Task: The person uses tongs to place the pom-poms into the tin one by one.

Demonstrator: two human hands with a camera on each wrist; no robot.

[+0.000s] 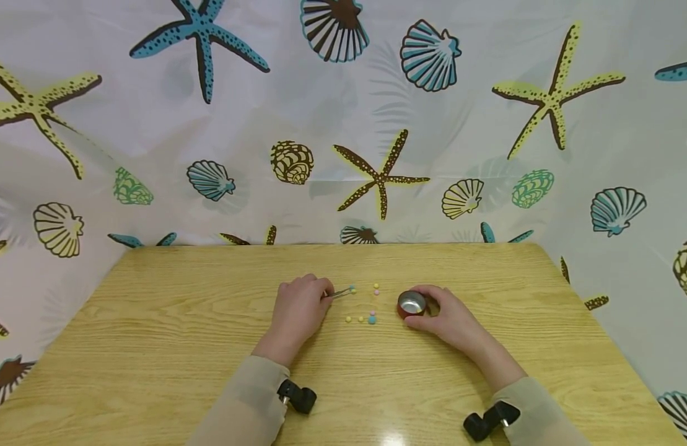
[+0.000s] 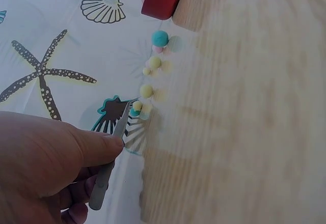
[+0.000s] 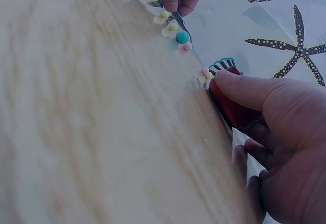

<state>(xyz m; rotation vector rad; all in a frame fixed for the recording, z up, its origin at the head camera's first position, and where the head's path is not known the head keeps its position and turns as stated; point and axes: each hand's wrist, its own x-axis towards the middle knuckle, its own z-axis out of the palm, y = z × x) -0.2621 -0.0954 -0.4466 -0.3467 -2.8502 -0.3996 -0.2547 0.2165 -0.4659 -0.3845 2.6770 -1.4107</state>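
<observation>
My left hand [image 1: 303, 310] pinches a pair of metal tweezers [image 2: 104, 175] between thumb and fingers. In the head view the tweezers' tips reach a small blue ball and a yellow ball [image 1: 354, 292]; whether they grip either cannot be told. My right hand [image 1: 449, 319] holds a small round red tin [image 1: 401, 311] with a silvery inside, thumb and fingers around its side. The tin stands upright on the table, its opening facing up. A yellowish spot shows inside it, too small to make out.
Between the hands, on the wooden table [image 1: 198, 347], lie a larger blue ball [image 1: 371, 320], a pink ball [image 1: 372, 313] and two yellow balls. Farther back sit another yellow ball [image 1: 376, 285] and a pink ball [image 1: 376, 293]. A shell-and-starfish cloth [image 1: 254, 124] hangs behind the table.
</observation>
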